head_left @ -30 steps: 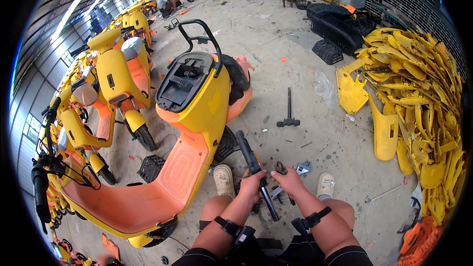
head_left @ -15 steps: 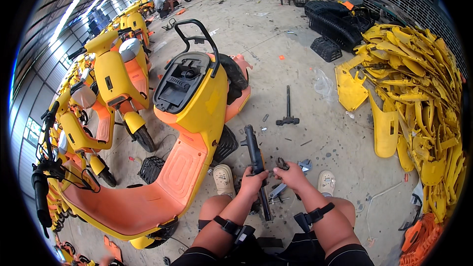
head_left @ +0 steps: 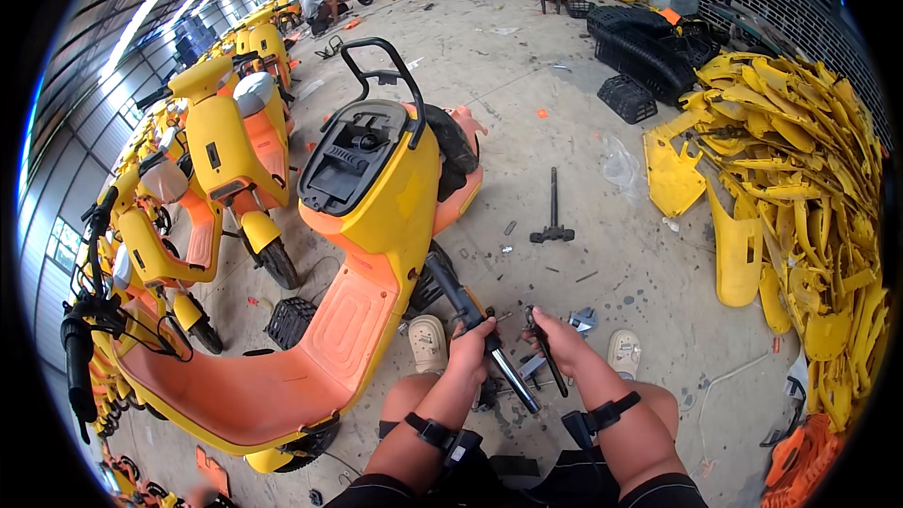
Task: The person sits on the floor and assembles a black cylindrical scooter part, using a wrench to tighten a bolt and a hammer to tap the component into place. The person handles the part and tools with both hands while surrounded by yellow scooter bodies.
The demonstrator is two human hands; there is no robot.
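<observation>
My left hand [head_left: 467, 346] is closed around a front fork leg [head_left: 456, 293]. Its upper part is a thick black tube, and a shiny metal tube sticks out below toward my lap. The leg is tilted, its black end away from me and to the left. Just to the right, my right hand [head_left: 559, 337] is closed on a slim dark wrench-like tool [head_left: 552, 363]. One end of it shows above the fingers, and its long shank points down toward me; its exact kind is unclear. The two held things look apart.
A yellow and orange scooter body [head_left: 376, 216] stands at my left, with more scooters [head_left: 221, 136] behind. On the floor lie a steering stem [head_left: 553, 216] and a grey metal tool [head_left: 583, 319]. Yellow panels [head_left: 790, 179] are heaped at right, near black plastic parts [head_left: 640, 47].
The fork leg has swung from nearly upright to a slant, its lower end moving right and showing more shiny tube. In my right hand the tool's long shank now shows, pointing down.
</observation>
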